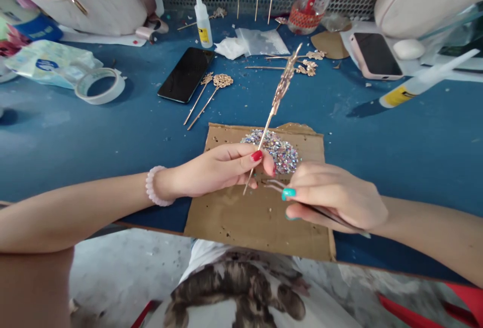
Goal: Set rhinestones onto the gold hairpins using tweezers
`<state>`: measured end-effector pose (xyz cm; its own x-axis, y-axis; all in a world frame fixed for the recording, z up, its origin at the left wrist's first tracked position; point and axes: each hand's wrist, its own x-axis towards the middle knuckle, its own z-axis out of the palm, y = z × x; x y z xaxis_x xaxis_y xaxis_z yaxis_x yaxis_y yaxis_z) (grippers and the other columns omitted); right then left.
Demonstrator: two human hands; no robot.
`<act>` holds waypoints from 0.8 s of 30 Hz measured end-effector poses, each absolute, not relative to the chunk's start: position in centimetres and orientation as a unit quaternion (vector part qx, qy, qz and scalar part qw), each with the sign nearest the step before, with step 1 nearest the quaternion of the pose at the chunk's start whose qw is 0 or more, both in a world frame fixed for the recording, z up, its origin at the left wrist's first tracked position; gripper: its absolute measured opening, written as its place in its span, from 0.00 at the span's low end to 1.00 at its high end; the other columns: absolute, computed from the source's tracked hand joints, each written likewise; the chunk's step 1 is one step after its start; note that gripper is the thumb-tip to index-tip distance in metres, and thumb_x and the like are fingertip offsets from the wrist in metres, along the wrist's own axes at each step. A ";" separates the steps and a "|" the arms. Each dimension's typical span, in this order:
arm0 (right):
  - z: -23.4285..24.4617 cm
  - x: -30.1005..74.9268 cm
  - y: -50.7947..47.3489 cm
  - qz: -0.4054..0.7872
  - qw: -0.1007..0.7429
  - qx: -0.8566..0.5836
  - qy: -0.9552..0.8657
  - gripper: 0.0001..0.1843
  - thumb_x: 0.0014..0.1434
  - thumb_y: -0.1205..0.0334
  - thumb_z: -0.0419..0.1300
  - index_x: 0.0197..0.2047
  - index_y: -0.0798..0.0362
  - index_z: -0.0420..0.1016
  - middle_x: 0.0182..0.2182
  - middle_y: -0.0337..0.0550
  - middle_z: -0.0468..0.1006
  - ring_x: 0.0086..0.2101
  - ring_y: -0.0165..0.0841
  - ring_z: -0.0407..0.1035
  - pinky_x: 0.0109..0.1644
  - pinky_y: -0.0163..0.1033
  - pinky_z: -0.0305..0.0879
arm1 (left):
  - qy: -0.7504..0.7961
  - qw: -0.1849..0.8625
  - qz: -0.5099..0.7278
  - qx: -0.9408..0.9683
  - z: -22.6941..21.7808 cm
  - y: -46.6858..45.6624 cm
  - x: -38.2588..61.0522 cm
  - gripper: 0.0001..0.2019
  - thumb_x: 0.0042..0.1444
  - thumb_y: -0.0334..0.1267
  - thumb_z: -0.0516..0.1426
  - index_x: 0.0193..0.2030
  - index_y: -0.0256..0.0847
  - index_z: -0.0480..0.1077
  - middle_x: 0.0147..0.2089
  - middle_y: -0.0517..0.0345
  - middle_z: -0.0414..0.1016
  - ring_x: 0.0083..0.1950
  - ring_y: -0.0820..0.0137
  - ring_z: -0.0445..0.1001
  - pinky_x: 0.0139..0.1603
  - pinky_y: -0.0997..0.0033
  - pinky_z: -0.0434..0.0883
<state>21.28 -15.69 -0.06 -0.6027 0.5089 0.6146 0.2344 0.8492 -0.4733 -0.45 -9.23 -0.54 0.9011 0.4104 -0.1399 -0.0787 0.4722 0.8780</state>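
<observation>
My left hand (230,166) pinches the thin stem of a gold hairpin (279,91) between thumb and fingers. The pin slants up and away, its ornate head seen nearly edge-on. A pair of tweezers (324,211) is gripped in my right hand (335,192), its bent tips pointing left, close to the left fingertips and the pin's lower end. Nothing that I can make out sits between the tips. Under both hands lies a cardboard sheet (241,227), bearing a pile of small glittering rhinestones (285,154) just behind the fingers.
Beyond the cardboard, two gold hairpins (222,81) rest beside a black phone (186,74). Glue bottles stand behind (204,23) and at right (411,89). More pins (309,66), a tape roll (100,86), a pink phone (377,56) and bags surround the blue table (132,142).
</observation>
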 end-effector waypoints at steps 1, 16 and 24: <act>-0.3 21.1 -15.8 0.177 0.406 -0.202 -0.874 0.06 0.62 0.69 0.58 0.43 0.57 0.66 0.28 0.43 0.76 0.28 0.27 0.67 0.32 0.35 0.69 | 0.180 0.819 0.150 0.524 -0.5 -9.2 -0.5 0.13 0.65 0.46 0.53 0.38 0.39 0.73 0.41 0.57 0.66 0.39 0.76 0.65 0.39 0.78 0.67; -1.3 20.7 -16.0 0.209 0.375 -0.205 -0.880 0.07 0.60 0.72 0.60 0.43 0.59 0.68 0.29 0.42 0.77 0.30 0.28 0.69 0.36 0.36 0.71 | 0.152 0.677 0.165 0.701 0.1 -8.9 -0.8 0.15 0.67 0.43 0.50 0.41 0.40 0.76 0.34 0.60 0.67 0.33 0.77 0.61 0.37 0.77 0.60; -1.5 20.7 -16.0 0.190 0.372 -0.193 -0.888 0.06 0.61 0.72 0.59 0.43 0.60 0.69 0.31 0.45 0.79 0.32 0.28 0.70 0.38 0.36 0.72 | 0.153 0.694 0.140 0.690 0.0 -8.9 -0.9 0.15 0.67 0.44 0.49 0.44 0.41 0.75 0.37 0.61 0.67 0.29 0.81 0.62 0.32 0.80 0.63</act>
